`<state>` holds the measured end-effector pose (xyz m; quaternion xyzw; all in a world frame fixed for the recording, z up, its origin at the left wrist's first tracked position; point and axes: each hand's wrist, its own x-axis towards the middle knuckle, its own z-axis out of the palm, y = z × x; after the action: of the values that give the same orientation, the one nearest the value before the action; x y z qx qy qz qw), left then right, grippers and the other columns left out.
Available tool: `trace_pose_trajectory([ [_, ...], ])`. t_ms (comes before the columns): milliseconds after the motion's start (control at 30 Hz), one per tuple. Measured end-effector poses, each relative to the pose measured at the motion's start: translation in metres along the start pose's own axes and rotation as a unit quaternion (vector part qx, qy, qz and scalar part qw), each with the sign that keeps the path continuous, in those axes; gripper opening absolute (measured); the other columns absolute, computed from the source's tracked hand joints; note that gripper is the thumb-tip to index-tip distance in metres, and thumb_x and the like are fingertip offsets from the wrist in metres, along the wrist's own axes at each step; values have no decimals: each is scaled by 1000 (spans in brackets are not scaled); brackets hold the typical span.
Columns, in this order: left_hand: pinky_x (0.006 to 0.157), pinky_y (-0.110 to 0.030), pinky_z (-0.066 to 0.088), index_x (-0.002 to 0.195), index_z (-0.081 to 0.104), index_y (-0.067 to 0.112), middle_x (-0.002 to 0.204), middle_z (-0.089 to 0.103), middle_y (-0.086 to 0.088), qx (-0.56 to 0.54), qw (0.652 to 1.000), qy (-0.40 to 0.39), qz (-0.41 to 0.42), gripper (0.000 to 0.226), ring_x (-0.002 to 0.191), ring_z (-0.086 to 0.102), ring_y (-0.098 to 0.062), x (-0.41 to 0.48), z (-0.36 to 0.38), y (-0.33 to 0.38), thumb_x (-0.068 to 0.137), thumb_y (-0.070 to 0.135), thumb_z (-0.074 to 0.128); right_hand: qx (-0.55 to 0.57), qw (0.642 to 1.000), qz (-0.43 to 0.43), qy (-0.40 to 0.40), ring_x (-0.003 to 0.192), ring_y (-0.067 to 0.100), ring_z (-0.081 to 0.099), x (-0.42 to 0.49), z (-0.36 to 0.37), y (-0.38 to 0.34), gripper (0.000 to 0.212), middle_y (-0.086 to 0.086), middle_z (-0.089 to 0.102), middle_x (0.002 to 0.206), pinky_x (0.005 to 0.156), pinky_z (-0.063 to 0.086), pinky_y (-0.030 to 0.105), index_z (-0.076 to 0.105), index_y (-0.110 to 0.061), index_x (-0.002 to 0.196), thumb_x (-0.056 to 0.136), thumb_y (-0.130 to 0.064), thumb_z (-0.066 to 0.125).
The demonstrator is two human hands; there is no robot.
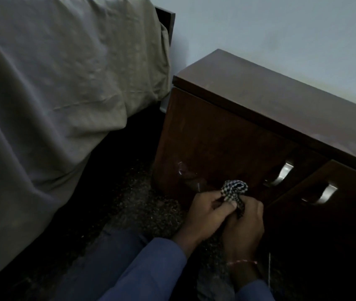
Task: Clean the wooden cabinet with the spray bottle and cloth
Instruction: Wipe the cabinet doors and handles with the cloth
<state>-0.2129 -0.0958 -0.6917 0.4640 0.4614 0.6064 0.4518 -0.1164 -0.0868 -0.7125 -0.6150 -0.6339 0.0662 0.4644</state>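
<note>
Left arm: the blue sleeve (151, 270) comes in from the bottom edge and slants up to the right, with the wrist bare.
Left hand: the left hand (205, 216) sits low in front of the cabinet, back toward the camera, with its fingers curled inward and its thumb pressing on the cloth.
Right arm: it rises almost straight up from the bottom edge, with a thin red thread (242, 262) round the wrist and a blue cuff below it.
Right hand: the right hand (245, 227) lies just beside the left, touching it, knuckles up, its fingers curled round the lower part of the cloth.
Cloth: the black-and-white checked cloth (234, 190) is bunched between both hands; its upper bundle sticks out above the fingers, close to the bottom edge of the cabinet's side panel. Whether it touches the wood cannot be told.
Floor: the dark speckled floor (142, 205) runs between bed and cabinet, a narrow strip open to the left of the hands.
Cabinet: the wooden cabinet (220, 135) stands at right, its near corner turned toward the camera, with a pale smear low on the side panel. Two metal handles (281, 173) sit on the fronts to the right of the hands, near them.
Bed: a grey sheet (53, 83) hangs over the bed at left, well apart from the hands.
Wall: the pale wall (270, 29) lies behind the cabinet top.
Spray bottle: it is not seen in this view.
</note>
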Motion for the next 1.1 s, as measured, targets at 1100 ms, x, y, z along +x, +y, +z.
trace_pose_trajectory([
  [1100, 84, -52, 47, 86, 55, 19, 91, 55, -17, -71, 973, 217, -38, 27, 87, 55, -26, 11, -20, -43, 69, 40, 60, 64, 978, -146, -134, 82, 23, 66, 21, 70, -37, 28, 3, 70, 91, 67, 53, 36, 70, -19, 104, 82, -29, 55],
])
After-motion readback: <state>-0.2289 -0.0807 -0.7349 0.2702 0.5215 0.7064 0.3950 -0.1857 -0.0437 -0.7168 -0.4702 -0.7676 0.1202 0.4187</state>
